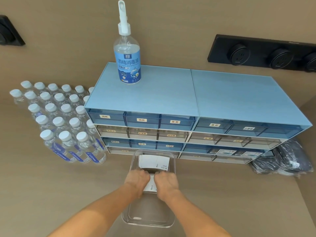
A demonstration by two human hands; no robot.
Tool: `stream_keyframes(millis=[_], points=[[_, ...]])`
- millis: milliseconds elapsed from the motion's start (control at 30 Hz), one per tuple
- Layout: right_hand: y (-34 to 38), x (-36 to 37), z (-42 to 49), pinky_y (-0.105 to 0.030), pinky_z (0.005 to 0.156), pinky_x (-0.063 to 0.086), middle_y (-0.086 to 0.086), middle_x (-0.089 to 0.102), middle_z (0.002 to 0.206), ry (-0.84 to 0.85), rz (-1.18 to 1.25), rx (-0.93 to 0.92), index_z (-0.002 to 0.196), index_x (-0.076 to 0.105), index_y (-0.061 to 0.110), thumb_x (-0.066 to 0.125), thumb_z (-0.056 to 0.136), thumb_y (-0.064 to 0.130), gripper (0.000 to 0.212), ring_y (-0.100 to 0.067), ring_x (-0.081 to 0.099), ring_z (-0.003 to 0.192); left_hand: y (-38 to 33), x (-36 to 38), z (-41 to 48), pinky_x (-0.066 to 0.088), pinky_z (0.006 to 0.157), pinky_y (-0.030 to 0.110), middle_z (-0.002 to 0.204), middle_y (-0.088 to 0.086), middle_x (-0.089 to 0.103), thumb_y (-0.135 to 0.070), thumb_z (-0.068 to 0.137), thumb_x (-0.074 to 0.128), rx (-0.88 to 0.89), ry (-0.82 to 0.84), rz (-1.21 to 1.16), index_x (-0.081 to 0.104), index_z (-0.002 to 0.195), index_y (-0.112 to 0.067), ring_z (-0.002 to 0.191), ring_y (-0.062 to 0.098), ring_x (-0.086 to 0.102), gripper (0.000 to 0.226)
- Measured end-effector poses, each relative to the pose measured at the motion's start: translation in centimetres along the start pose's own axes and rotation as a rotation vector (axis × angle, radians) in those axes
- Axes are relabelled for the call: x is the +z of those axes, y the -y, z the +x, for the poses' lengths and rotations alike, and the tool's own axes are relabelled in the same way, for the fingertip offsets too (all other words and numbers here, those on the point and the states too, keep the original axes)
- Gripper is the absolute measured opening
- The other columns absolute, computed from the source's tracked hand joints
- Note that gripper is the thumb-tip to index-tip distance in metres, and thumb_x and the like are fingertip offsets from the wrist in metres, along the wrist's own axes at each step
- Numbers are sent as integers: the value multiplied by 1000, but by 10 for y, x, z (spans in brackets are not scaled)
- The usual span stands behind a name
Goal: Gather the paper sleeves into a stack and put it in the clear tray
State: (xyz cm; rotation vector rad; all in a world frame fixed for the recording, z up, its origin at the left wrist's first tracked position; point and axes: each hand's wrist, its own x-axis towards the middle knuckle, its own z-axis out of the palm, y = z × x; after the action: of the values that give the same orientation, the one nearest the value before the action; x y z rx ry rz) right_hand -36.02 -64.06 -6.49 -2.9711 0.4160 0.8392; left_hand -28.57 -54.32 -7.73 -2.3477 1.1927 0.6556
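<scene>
A long clear tray (pixel 131 218) lies on the brown counter in front of me. At its far end a stack of white paper sleeves (pixel 154 161) leans, edges fanned to the left. My left hand (pixel 137 179) and my right hand (pixel 166 183) are both inside the tray's middle, closed from either side on a second stack of white paper sleeves (pixel 151 184). Only a narrow strip of that stack shows between my hands. The near end of the tray holds nothing.
A blue drawer cabinet (pixel 188 103) with labelled drawers stands just behind the tray, a disinfectant spray bottle (pixel 127 53) on top. Several capped water bottles (pixel 65 127) crowd the left. Dark wrapped packs (pixel 280 159) lie at the right. A black socket strip (pixel 263 52) is on the wall.
</scene>
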Motion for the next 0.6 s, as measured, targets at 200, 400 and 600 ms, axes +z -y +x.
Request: stream_keyframes(millis=[200, 400, 600], points=[[3, 5, -1, -34, 87, 48, -12, 64, 121, -25, -20, 13, 122, 53, 8, 70, 78, 4, 47, -28, 62, 112, -5, 4, 2, 49, 97, 39, 129, 15, 57, -5, 78, 76, -36, -12, -6, 50, 129, -3, 123, 30, 51, 57], [5, 1, 0, -38, 94, 48, -13, 57, 129, 6, 15, 20, 128, 49, 7, 77, 74, 8, 60, -30, 55, 120, -11, -9, -4, 47, 100, 39, 128, 14, 53, -29, 70, 88, -36, 33, 22, 45, 133, -1, 121, 30, 48, 82], [3, -19, -18, -36, 92, 51, -11, 58, 128, 34, 46, 33, 127, 54, 9, 84, 73, 20, 64, -27, 55, 120, -5, -33, -25, 50, 90, 36, 120, 12, 60, -44, 69, 85, 0, -7, 106, 53, 126, -6, 113, 28, 58, 75]])
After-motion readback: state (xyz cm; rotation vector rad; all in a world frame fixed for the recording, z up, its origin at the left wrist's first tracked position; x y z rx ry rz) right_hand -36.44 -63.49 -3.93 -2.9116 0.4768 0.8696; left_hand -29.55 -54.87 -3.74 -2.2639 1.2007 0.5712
